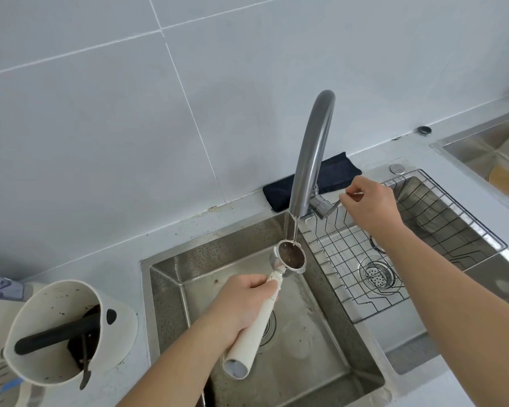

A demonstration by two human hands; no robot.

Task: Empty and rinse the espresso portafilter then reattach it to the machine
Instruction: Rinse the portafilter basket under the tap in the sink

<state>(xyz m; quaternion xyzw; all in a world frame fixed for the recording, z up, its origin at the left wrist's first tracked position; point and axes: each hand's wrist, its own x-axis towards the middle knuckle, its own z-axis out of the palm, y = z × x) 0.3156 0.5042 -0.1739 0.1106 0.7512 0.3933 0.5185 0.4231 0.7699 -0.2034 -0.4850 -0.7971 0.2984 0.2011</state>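
I have the left hand (241, 306) wrapped tight around the white handle of the portafilter (288, 257), holding it out over the left sink basin (321, 348) with the basket facing up under the faucet (309, 154). A thin stream of water (296, 230) runs from the spout straight into the basket, which looks dark and wet inside; I cannot tell whether grounds are left in it. My right hand (370, 201) is up at the faucet lever (347, 196), fingers pinched closed on its thin end. Just right of the portafilter, a wire rack (409, 259) sits in the right basin over a round drain strainer (378, 273). A dark folded cloth (332, 174) lies against the wall behind the faucet. On the counter to the left stands a white knock box (56, 333) with a black bar across it.
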